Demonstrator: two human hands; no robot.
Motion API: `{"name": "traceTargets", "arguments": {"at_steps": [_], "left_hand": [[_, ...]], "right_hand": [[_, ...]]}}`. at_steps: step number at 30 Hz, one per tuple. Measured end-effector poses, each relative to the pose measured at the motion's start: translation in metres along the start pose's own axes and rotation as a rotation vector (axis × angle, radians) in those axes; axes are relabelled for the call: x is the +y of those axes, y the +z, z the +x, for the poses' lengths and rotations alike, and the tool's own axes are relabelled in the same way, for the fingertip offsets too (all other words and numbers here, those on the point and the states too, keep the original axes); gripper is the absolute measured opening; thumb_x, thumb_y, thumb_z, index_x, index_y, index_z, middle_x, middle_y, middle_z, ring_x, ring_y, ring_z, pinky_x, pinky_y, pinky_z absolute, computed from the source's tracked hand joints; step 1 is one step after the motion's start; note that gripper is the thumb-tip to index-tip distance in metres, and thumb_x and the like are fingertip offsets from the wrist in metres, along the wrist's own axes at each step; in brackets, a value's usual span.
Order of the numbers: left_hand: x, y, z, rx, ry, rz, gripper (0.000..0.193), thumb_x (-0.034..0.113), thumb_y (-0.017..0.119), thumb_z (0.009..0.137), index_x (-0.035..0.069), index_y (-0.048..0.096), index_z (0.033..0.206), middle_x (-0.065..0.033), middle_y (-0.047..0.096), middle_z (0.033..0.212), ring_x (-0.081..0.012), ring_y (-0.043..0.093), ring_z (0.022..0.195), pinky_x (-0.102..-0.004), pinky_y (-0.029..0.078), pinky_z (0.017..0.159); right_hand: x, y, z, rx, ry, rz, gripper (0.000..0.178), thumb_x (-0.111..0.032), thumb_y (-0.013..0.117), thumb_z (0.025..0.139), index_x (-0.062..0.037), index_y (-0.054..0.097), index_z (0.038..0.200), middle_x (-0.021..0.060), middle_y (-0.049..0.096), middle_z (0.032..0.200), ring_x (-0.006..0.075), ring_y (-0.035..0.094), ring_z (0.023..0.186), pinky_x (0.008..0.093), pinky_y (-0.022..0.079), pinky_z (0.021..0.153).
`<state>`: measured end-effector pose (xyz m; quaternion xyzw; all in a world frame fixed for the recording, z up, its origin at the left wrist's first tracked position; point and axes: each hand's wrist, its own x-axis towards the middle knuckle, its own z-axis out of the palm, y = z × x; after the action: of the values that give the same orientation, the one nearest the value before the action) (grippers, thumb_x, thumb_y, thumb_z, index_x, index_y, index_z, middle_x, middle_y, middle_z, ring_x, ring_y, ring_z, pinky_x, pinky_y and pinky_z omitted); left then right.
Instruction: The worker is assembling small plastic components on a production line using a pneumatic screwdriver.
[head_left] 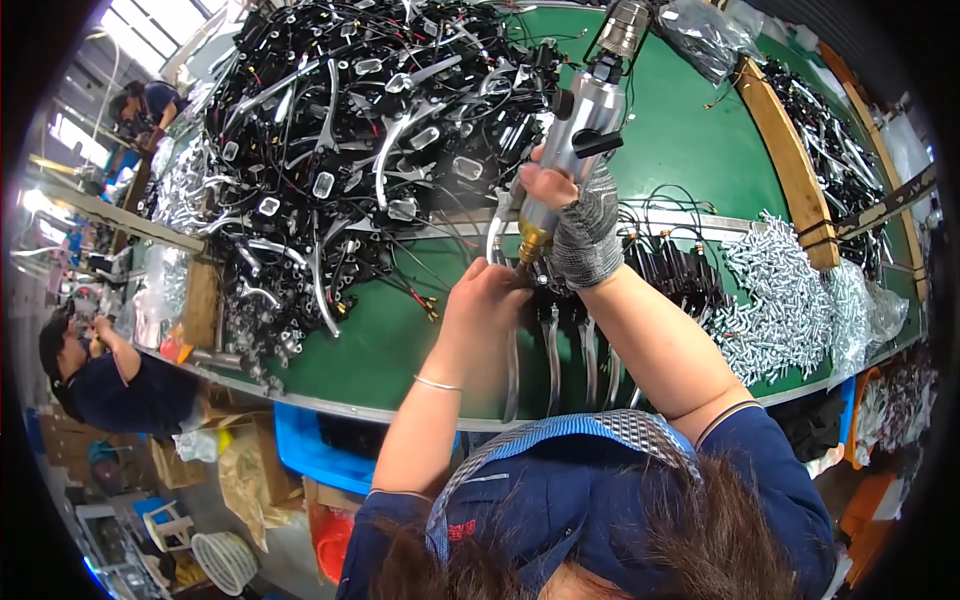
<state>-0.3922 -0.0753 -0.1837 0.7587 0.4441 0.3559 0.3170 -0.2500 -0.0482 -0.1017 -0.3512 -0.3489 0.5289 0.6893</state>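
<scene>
My right hand [588,232], in a grey glove that leaves the thumb bare, is wrapped round a silver air screwdriver [584,125]. The tool leans, its brass-coloured nose [534,243] pointing down at the work. Just beside that nose my left hand [483,298] is closed, partly blurred; what its fingers pinch is hidden. Under and beside both hands, black-and-silver brake levers [554,360] stand in a row, their silver blades toward me. More black lever housings with wires [675,268] continue the row to the right of my right wrist.
A large heap of brake levers [370,130] covers the bench's left and middle. Loose silver screws [775,300] lie at right beside a wooden bar [790,160] and plastic bags [868,305]. A blue bin [310,450] sits below the front edge. Two other people work at far left.
</scene>
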Motion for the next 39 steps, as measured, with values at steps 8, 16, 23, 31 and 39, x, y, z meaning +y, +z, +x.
{"name": "traceTargets", "arguments": {"at_steps": [8,16,23,31,39], "left_hand": [[0.001,0.0,-0.005,0.041,-0.018,-0.021,0.017,0.01,0.067,0.073,0.0,0.056,0.083,-0.0106,0.05,0.074,-0.0253,0.051,0.068,-0.0331,0.042,0.06],[-0.007,0.009,-0.009,0.069,0.0,-0.021,0.021,0.012,0.068,0.073,0.004,0.06,0.09,-0.0113,0.051,0.082,-0.0271,0.052,0.071,-0.0334,0.043,0.065],[-0.067,-0.084,-0.038,0.577,-0.124,0.685,0.022,0.015,0.068,0.069,0.007,0.062,0.089,-0.0123,0.054,0.091,-0.0288,0.049,0.087,-0.0381,0.041,0.075],[-0.072,-0.112,-0.063,0.466,-0.345,1.111,0.021,0.016,0.069,0.068,0.009,0.063,0.086,-0.0098,0.051,0.09,-0.0302,0.046,0.094,-0.0391,0.042,0.077],[-0.05,-0.066,-0.069,0.37,-0.318,0.838,0.025,0.015,0.072,0.066,0.006,0.062,0.087,-0.0099,0.049,0.087,-0.0271,0.05,0.081,-0.0358,0.045,0.072]], "right_hand": [[0.032,-0.009,0.007,-0.065,-0.183,-0.037,0.039,-0.017,0.068,0.074,-0.0036,0.049,0.106,0.0038,0.054,0.081,0.0136,0.054,0.067,0.0289,0.051,0.059],[0.013,-0.005,0.014,-0.288,-0.196,0.153,0.041,-0.018,0.06,0.078,-0.0011,0.046,0.113,0.0085,0.059,0.083,0.0201,0.061,0.068,0.0315,0.052,0.059],[-0.037,-0.067,-0.018,-0.132,-0.292,-0.532,0.046,-0.019,0.06,0.08,-0.0039,0.045,0.121,0.009,0.055,0.102,0.0174,0.054,0.096,0.0311,0.043,0.085],[-0.068,-0.309,-0.104,0.182,0.047,-1.874,0.015,-0.015,0.057,0.08,-0.0043,0.055,0.09,0.016,0.057,0.085,0.0295,0.055,0.076,0.0394,0.044,0.069],[-0.058,-0.313,-0.11,-0.019,0.051,-1.892,0.015,-0.009,0.059,0.075,-0.0042,0.056,0.089,0.0169,0.054,0.083,0.0338,0.054,0.075,0.04,0.044,0.068]]}}
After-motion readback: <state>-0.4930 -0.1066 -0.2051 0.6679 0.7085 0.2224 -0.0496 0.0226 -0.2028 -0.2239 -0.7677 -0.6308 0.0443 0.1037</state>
